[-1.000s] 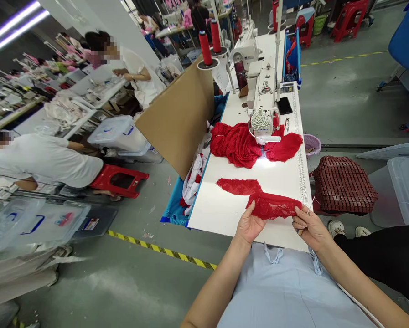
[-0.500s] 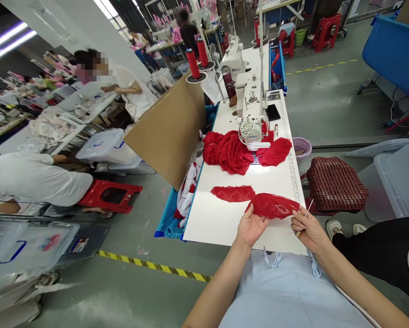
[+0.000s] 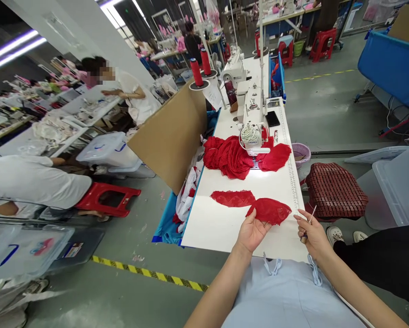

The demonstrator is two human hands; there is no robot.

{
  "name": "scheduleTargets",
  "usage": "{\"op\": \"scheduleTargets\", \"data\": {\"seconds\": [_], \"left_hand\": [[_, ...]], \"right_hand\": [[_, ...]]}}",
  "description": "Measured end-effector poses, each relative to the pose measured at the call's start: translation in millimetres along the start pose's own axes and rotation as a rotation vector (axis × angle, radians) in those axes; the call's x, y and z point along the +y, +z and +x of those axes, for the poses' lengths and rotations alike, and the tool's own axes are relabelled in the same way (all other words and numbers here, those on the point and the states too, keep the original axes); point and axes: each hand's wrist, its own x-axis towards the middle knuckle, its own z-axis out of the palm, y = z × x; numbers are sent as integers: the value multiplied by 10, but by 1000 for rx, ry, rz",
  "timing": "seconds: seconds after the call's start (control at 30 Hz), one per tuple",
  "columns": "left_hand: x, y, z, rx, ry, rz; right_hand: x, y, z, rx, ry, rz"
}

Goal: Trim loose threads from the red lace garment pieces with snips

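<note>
My left hand has its thumb and fingers closed on the near left edge of a red lace cup piece, just above the white tabletop. To the right, my right hand is off the lace, thumb and forefinger raised. A slim pointed tool with a dark handle, apparently small scissors, is held in it. A second red lace strip lies flat beyond my left hand, close to the held piece. Behind it, gathered red lace is bunched left of the sewing machine.
Another red piece lies right of the needle area. A phone rests beside the machine. Cardboard and a blue cloth bin border the table's left; a woven-covered stool stands right. Someone in dark trousers is close on my right.
My right hand has let go of the lace's right end and moved slightly right and down. That end has sprung back toward my left hand, which still holds the piece.
</note>
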Motion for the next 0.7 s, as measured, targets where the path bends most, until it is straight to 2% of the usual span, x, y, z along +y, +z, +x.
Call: {"op": "scheduleTargets", "data": {"seconds": [0.07,0.1,0.17,0.23,0.3,0.33,0.43,0.53,0.7], "left_hand": [[-19,16,3,4,21,20],[-31,29,4,1,30,36],[-60,69,2,-16,38,67],[-91,125,-5,-57,46,106],[-117,185,-18,-105,62,157],[-126,212,-26,-123,70,179],[-139,272,-51,-142,83,229],[-144,300,-72,-156,77,281],[-147,352,-65,-173,86,398]], "right_hand": [[-3,-9,-35,32,-178,-170],[-3,-8,-62,9,-301,-265],[-1,3,-127,-131,-538,-474],[5,19,-191,-340,-661,-703],[4,26,-244,-466,-703,-888],[-1,24,-266,-475,-731,-947],[-42,2,-308,-408,-848,-1053],[-81,-19,-327,-410,-890,-1186],[-88,-51,-381,-505,-892,-1120]]}}
